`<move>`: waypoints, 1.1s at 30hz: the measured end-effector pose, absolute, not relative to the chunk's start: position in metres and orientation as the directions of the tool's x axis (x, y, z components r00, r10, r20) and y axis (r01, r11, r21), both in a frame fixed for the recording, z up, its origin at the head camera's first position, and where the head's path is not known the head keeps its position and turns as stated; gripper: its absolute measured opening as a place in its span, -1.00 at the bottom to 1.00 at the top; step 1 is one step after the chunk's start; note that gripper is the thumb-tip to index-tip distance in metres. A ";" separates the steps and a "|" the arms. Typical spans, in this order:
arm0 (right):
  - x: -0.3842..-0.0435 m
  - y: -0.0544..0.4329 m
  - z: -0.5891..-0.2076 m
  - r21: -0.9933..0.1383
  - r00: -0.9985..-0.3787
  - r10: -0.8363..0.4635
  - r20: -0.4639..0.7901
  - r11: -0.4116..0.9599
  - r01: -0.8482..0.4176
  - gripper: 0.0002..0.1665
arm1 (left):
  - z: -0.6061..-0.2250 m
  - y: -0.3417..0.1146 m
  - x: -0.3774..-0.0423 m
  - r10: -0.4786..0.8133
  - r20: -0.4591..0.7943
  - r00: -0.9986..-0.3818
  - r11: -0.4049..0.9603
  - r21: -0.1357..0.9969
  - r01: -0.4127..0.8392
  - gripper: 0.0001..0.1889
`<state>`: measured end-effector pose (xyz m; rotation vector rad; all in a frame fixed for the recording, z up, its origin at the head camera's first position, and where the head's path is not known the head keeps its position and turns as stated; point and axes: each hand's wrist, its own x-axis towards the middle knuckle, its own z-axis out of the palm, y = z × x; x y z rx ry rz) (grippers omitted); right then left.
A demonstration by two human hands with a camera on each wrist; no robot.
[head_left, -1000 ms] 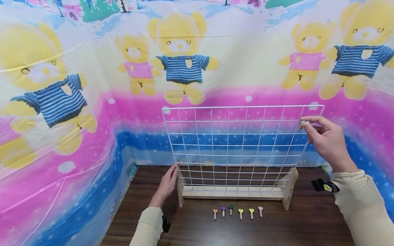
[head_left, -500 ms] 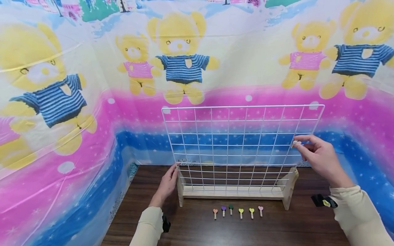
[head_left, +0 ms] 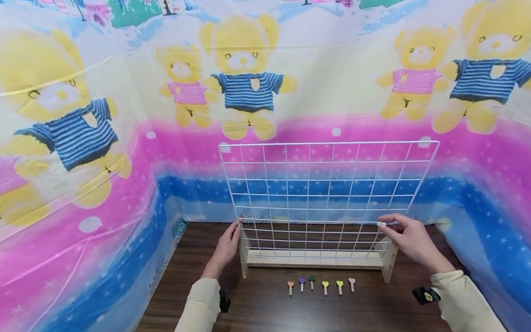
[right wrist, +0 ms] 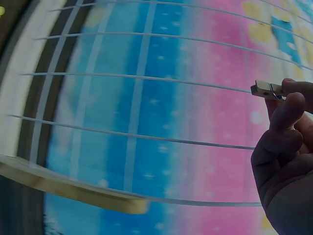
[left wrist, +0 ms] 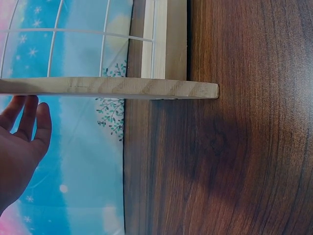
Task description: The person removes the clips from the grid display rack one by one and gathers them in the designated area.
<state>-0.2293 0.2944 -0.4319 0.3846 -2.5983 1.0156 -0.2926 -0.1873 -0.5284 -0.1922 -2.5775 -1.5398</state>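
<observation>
A white wire grid (head_left: 329,143) stands upright in a wooden base (head_left: 315,264) on the table. My right hand (head_left: 410,237) pinches a small wooden clothespin (right wrist: 266,90) between thumb and fingers, low by the grid's right side. In the right wrist view its jaws overlap a grid wire; the head view shows a whitish piece on it. My left hand (head_left: 226,244) has its fingertips at the outer face of the base's left upright (left wrist: 107,87), fingers extended.
In front of the base lies a row of several heart-topped clothespins, among them an orange one (head_left: 290,287), a purple one (head_left: 302,283) and a pink one (head_left: 352,284). A bear-printed cloth (head_left: 332,83) hangs behind the dark wooden table (head_left: 265,313).
My right hand has moved down and left along the grid's right side, from near its upper right to just above the base, holding the clothespin. The left hand has stayed put.
</observation>
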 end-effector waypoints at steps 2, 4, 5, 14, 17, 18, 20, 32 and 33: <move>-0.231 0.294 -0.444 -0.609 -0.924 -0.134 0.359 0.716 -0.341 -0.69 | -0.528 -0.187 -0.292 0.043 0.179 -0.983 0.468 0.865 0.178 -0.61; -0.232 0.294 -0.454 -0.620 -0.938 -0.135 0.318 0.719 -0.314 -0.68 | -0.528 -0.187 -0.291 0.044 0.180 -0.983 0.469 0.865 0.180 -0.61; -0.232 0.293 -0.459 -0.629 -0.947 -0.133 0.292 0.719 -0.295 -0.66 | -0.528 -0.187 -0.291 0.045 0.181 -0.983 0.469 0.865 0.180 -0.61; -0.237 0.291 -0.501 -0.664 -0.975 -0.142 0.169 0.715 -0.219 -0.68 | -0.527 -0.187 -0.292 0.044 0.187 -0.981 0.468 0.864 0.186 -0.61; -0.239 0.292 -0.516 -0.665 -0.978 -0.140 0.154 0.717 -0.208 -0.70 | -0.528 -0.187 -0.292 0.043 0.192 -0.981 0.477 0.859 0.189 -0.60; -0.239 0.292 -0.521 -0.666 -0.978 -0.141 0.152 0.716 -0.207 -0.71 | -0.528 -0.188 -0.293 0.040 0.194 -0.980 0.481 0.856 0.189 -0.60; -0.240 0.292 -0.531 -0.673 -0.980 -0.143 0.140 0.712 -0.201 -0.74 | -0.528 -0.188 -0.293 0.037 0.197 -0.980 0.489 0.852 0.189 -0.60; -0.236 0.292 -0.583 -0.649 -0.956 -0.210 0.207 0.701 -0.295 -0.92 | -0.529 -0.188 -0.293 0.039 0.201 -0.979 0.499 0.845 0.193 -0.60; -0.236 0.292 -0.586 -0.652 -0.957 -0.211 0.200 0.700 -0.291 -0.93 | -0.529 -0.188 -0.292 0.040 0.199 -0.979 0.497 0.846 0.192 -0.60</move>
